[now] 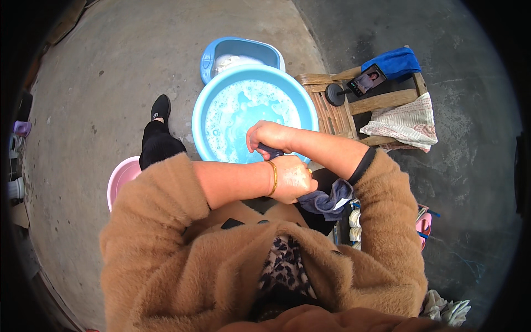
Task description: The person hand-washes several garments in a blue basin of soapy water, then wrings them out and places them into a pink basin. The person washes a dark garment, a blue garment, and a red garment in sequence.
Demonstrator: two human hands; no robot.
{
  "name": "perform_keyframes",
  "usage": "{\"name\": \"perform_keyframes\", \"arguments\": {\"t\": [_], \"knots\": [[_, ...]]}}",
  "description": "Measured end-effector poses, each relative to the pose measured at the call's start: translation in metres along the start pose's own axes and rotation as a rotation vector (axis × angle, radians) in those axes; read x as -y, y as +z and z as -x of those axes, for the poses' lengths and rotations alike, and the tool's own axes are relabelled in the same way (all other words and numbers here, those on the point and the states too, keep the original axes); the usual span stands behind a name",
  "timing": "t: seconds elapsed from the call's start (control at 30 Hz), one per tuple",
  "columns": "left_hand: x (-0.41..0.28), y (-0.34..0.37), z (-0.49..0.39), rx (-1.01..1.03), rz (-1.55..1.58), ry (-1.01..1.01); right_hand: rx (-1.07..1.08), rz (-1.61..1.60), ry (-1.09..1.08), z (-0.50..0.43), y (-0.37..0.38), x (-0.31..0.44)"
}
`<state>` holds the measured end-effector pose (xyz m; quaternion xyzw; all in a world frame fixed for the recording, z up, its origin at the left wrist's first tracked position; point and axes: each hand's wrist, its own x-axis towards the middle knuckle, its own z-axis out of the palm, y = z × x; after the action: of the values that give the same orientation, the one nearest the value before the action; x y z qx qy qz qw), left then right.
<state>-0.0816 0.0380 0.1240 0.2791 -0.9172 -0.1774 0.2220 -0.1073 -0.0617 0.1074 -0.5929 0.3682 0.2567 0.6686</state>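
Note:
A wet dark grey cloth (330,200), perhaps a small towel, runs between my two hands above the near rim of a round light-blue basin (199,124). My left hand (292,179), with a gold bracelet at the wrist, is clenched around its middle. One end hangs out to the right over my dark trouser leg and shows a white tag. Further forward, my right hand (269,136) grips the other end over the basin. Its fingers partly hide the cloth there. Foamy, bubbly water (257,103) fills the basin below.
Behind the basin stands a blue tub (207,62) holding white material. A wood-and-bamboo chair (383,101) at right carries a phone (366,80) on a stand, a blue cloth (392,62) and a printed cloth (404,122). A pink basin (122,178) sits left; pink footwear (423,226) lies right.

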Motion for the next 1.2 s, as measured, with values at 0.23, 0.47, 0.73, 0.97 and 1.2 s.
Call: {"name": "perform_keyframes", "arguments": {"t": [0.23,0.47,0.73,0.97,1.2], "knots": [[0.002,0.009,-0.004,0.037,0.003,0.011,-0.021,0.104,0.004,-0.005,0.003,-0.004],[0.003,0.017,-0.006,0.127,-0.007,0.014,-0.040,0.219,0.007,-0.006,0.007,-0.007],[0.004,0.032,-0.005,0.129,0.022,-0.004,-0.049,0.044,0.056,-0.016,0.006,-0.030],[0.008,-0.007,0.018,-0.562,0.053,-0.131,-0.409,0.039,-0.730,0.026,-0.018,-0.053],[0.009,-0.087,0.014,-1.042,0.814,-0.597,-0.459,-0.802,-0.856,0.092,-0.020,0.009]]}}
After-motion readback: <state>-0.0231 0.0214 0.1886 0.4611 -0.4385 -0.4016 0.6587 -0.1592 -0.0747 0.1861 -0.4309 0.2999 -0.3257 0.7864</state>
